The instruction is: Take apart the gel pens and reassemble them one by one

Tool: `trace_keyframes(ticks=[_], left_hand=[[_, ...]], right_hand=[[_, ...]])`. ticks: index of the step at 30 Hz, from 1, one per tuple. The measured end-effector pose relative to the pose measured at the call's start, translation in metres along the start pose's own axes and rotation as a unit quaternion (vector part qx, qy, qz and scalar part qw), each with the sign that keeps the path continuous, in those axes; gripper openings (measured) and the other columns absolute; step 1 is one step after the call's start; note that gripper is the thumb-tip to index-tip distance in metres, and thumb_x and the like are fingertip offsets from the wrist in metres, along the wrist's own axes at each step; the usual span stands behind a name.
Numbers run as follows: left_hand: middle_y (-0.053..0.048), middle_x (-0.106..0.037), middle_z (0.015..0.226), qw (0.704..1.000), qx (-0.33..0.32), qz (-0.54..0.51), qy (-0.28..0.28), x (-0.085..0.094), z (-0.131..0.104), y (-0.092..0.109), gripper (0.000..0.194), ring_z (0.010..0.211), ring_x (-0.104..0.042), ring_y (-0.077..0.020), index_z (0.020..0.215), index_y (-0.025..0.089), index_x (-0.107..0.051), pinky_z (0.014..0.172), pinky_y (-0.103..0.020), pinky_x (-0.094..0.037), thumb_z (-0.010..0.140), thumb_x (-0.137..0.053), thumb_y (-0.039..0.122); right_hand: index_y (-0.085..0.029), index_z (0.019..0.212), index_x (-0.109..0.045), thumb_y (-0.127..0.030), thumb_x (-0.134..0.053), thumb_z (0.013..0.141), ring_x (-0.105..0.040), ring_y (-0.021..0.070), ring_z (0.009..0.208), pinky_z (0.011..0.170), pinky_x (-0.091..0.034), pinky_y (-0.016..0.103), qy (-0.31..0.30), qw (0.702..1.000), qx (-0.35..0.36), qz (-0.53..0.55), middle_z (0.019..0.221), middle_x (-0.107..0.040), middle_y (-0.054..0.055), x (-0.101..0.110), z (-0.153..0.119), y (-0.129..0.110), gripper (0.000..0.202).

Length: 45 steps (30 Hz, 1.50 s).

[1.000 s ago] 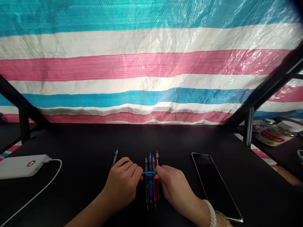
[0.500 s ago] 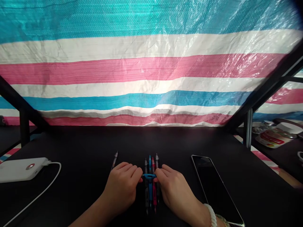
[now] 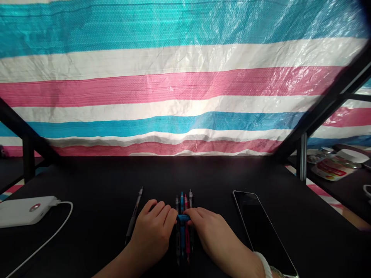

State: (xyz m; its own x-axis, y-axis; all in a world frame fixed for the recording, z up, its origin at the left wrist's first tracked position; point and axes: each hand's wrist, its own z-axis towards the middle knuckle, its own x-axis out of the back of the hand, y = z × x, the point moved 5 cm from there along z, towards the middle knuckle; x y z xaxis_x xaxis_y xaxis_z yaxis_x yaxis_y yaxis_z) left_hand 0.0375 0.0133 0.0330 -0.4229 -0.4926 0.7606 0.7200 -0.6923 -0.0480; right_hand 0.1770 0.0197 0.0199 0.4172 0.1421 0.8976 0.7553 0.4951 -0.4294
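Note:
A blue band (image 3: pixel 183 218) stretches crosswise over a row of upright-pointing pens on the black table. My left hand (image 3: pixel 153 231) is closed, its thumb and fingers pinching the band's left end. The right end is pinched by my right hand (image 3: pixel 213 233), which wears a white bracelet (image 3: pixel 263 262). In the row lie a dark pen (image 3: pixel 177 243), a blue pen (image 3: pixel 182 233), a pink pen (image 3: pixel 187 241) and a clear-tipped grey pen (image 3: pixel 190 197), side by side. Whether the band passes underneath them is hidden. Left of my left hand lies a separate grey pen (image 3: pixel 134 216).
A smartphone (image 3: pixel 263 227) lies right of my right hand. At the far left is a white power bank (image 3: pixel 23 211) with a white cable (image 3: pixel 50 239). Black metal bars (image 3: pixel 303 154) flank the table; a striped sheet (image 3: pixel 174 85) hangs behind. Jars (image 3: pixel 336 166) stand at right.
The blue band, a visible open loop before, now looks narrower and bunched between my hands. My hands have come slightly closer together. More of the separate grey pen shows.

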Motion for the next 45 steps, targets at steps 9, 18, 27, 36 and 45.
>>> trace_keyframes(ticks=[9, 18, 27, 36, 45], left_hand=[[0.001, -0.054, 0.060, 1.000, 0.011, -0.005, -0.025, -0.001, -0.001, 0.002, 0.025, 0.057, -0.047, -0.0162, 0.072, 0.019, -0.052, 0.069, -0.035, -0.034, 0.092, -0.040, 0.007], [0.004, -0.050, 0.046, 0.995, 0.076, -0.062, -0.009, 0.003, -0.003, -0.003, 0.025, 0.042, -0.044, -0.0131, 0.061, 0.020, -0.043, 0.057, -0.031, -0.036, 0.078, -0.039, 0.002], [0.003, -0.053, 0.043, 0.981, 0.148, -0.114, -0.041, 0.004, -0.005, -0.012, 0.026, 0.037, -0.043, -0.0124, 0.054, 0.020, -0.042, 0.048, -0.028, -0.030, 0.077, -0.039, 0.007], [0.003, -0.055, 0.052, 0.988, 0.118, -0.090, -0.032, 0.004, -0.001, -0.017, 0.029, 0.047, -0.049, -0.0130, 0.062, 0.020, -0.048, 0.060, -0.030, -0.040, 0.082, -0.038, 0.002], [0.000, -0.065, 0.068, 0.992, -0.045, 0.021, 0.116, 0.019, 0.004, 0.006, 0.017, 0.064, -0.059, -0.0152, 0.091, 0.016, -0.064, 0.086, -0.039, -0.045, 0.088, -0.050, 0.006]], right_hand=[[-0.019, 0.081, -0.055, -0.004, -0.054, 0.090, -0.057, 0.0153, 0.062, 0.053, -0.031, 0.028, -0.004, 0.998, 0.012, -0.065, 0.077, -0.065, 0.000, -0.004, 0.001, 0.000, 0.017], [-0.020, 0.076, -0.047, 0.005, -0.052, 0.066, -0.047, 0.0170, 0.061, 0.050, -0.022, 0.032, 0.089, 0.978, 0.097, -0.165, 0.069, -0.057, 0.001, -0.015, 0.001, -0.011, 0.028], [-0.020, 0.075, -0.047, 0.003, -0.052, 0.076, -0.045, 0.0174, 0.064, 0.056, -0.031, 0.032, 0.098, 0.970, 0.129, -0.182, 0.071, -0.057, 0.002, -0.006, 0.005, -0.018, 0.023], [-0.017, 0.078, -0.053, 0.001, -0.052, 0.085, -0.050, 0.0191, 0.070, 0.062, -0.037, 0.031, 0.104, 0.973, 0.116, -0.173, 0.077, -0.060, 0.003, -0.004, 0.013, -0.017, 0.020], [-0.018, 0.081, -0.056, -0.033, -0.035, 0.104, -0.049, 0.0122, 0.063, 0.063, -0.041, 0.023, -0.063, 0.965, -0.015, 0.254, 0.069, -0.053, -0.001, 0.025, -0.007, -0.007, 0.034]])
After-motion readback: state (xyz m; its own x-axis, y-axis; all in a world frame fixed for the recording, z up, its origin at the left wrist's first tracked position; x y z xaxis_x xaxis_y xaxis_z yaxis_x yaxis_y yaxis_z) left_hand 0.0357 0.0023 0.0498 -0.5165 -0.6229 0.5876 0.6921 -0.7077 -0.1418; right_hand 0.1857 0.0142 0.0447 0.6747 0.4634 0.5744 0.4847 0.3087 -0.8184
